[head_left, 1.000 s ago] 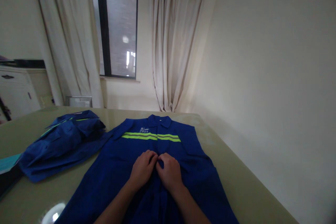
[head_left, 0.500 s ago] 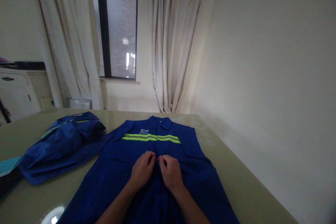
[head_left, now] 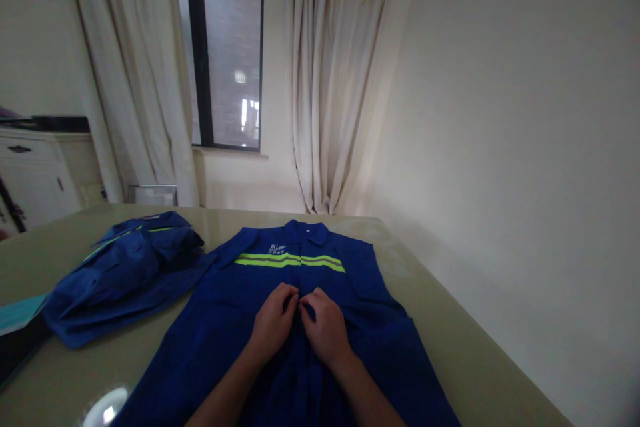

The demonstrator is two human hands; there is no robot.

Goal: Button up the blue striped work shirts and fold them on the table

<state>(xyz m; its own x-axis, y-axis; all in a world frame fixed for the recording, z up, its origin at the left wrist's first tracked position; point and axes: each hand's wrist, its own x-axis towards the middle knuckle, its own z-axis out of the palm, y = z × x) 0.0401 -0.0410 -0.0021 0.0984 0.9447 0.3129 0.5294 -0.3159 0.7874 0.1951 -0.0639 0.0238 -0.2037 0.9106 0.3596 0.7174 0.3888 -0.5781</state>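
Note:
A blue work jacket with a yellow-green reflective stripe lies spread face up, its collar at the far end. White lettering shows on its chest above the stripe. At the middle of the front, below the stripe, my left hand pinches the front edge of the cloth. My right hand is closed at the same spot, fingertips almost meeting those of the left. Whatever fastener may lie between the fingertips is hidden. Both forearms reach across the jacket's lower part.
The jacket rests on a greenish glossy table beside a bare wall. Left of it lies a crumpled blue garment with a similar stripe. A turquoise item sits on something dark at the left edge. Curtains and a window stand behind.
My hands have shifted very slightly up the jacket front, and the fingertips are closer together. The view has moved a little; the garments lie as before.

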